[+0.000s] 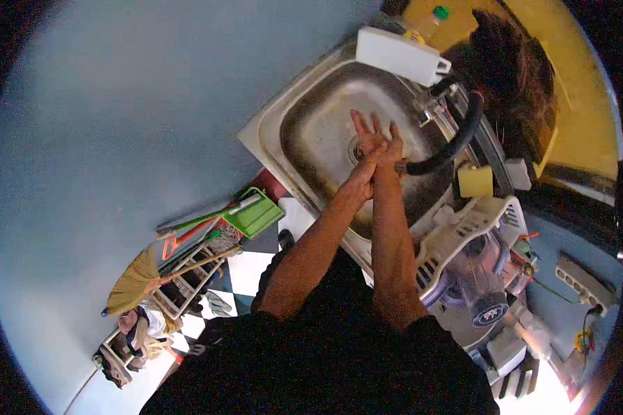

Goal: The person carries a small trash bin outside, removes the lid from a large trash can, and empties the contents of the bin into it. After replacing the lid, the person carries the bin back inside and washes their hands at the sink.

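Observation:
Over the steel sink (pixel 315 138), my left hand (pixel 361 174) is wrapped around the wrist of my right hand (pixel 378 142). The fingers of my right hand are spread and point toward the far side of the basin, with nothing in them. A black hose (pixel 457 145) curves down from the tap (pixel 432 111), its end beside my right wrist. Whether water runs from it I cannot tell. Below the hands, the drain (pixel 355 149) is partly hidden.
A white container (pixel 396 53) and a green-capped bottle (pixel 426 26) stand behind the sink. To the right are a yellow sponge (pixel 475 181), a white dish rack (pixel 457 238), a clear jug (pixel 479 270) and a power strip (pixel 580 282). A green dustpan (pixel 254 216) and straw broom (pixel 137 282) are at left.

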The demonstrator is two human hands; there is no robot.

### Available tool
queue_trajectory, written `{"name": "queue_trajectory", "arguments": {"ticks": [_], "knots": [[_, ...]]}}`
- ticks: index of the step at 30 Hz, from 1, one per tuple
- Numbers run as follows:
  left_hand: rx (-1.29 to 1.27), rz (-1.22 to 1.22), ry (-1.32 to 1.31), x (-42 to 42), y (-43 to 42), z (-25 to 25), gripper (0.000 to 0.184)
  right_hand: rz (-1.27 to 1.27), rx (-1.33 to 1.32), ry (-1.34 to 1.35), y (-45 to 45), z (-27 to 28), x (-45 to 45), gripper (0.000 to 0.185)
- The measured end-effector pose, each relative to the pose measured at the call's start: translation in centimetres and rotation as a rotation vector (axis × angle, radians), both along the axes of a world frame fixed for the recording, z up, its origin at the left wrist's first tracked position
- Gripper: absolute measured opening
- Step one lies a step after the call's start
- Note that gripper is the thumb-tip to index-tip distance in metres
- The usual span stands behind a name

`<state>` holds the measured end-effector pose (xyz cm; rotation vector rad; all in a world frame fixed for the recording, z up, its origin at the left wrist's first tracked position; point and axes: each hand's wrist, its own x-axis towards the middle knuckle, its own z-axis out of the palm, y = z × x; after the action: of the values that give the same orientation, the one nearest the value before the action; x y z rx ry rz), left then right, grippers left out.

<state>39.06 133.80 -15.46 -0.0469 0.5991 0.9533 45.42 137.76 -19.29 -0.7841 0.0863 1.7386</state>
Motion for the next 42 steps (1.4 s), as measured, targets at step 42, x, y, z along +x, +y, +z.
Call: {"name": "queue_trajectory", "arguments": {"ticks": [42], "knots": [[-0.08, -0.033, 0.661, 2.9, 2.0, -5.8, 0.046, -0.432, 0.173, -1.327, -1.9, 9.9, 14.7, 0.019]]}}
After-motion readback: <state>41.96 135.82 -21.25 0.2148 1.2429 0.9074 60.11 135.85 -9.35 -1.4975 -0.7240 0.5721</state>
